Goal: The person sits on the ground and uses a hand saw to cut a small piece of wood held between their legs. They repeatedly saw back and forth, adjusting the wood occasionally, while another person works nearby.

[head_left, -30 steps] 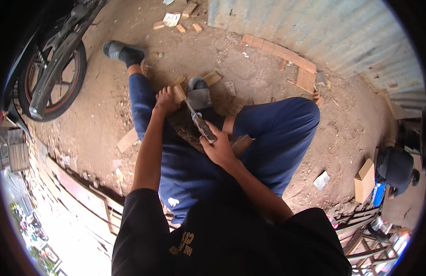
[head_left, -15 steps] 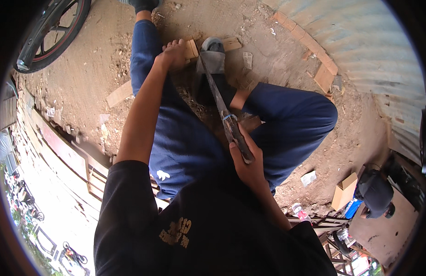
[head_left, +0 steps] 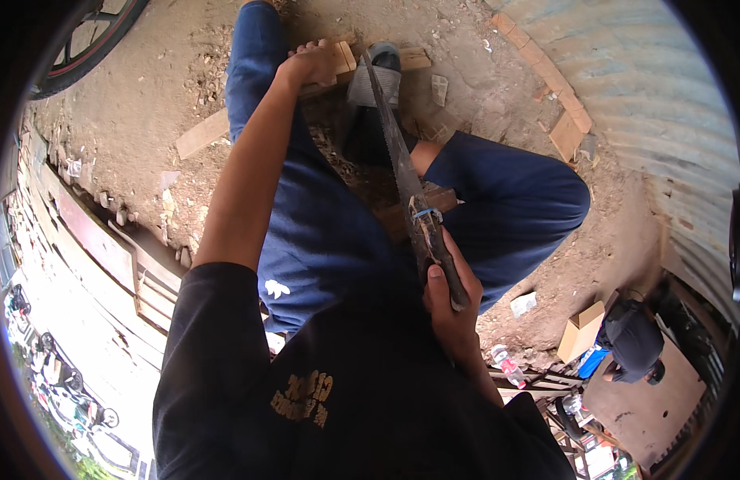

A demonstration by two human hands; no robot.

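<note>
My left hand is closed around the near end of a light wooden piece at the top of the view. My right hand grips the dark handle of a handsaw, which has a blue tie near the handle. The saw's narrow blade points away from me, its tip close beside the wooden piece's cut end; whether it touches cannot be told. My sandalled foot rests over a wooden strip beside that piece.
A wooden block lies between my legs, and a flat plank lies left. A corrugated metal wall edged with bricks stands right. At lower right are a plastic bottle, a cardboard box and another person by a board.
My right hand has drawn the saw back toward my body and slightly right, so more of the blade shows. My left hand keeps its hold on the wood. The whole view has shifted a little.
</note>
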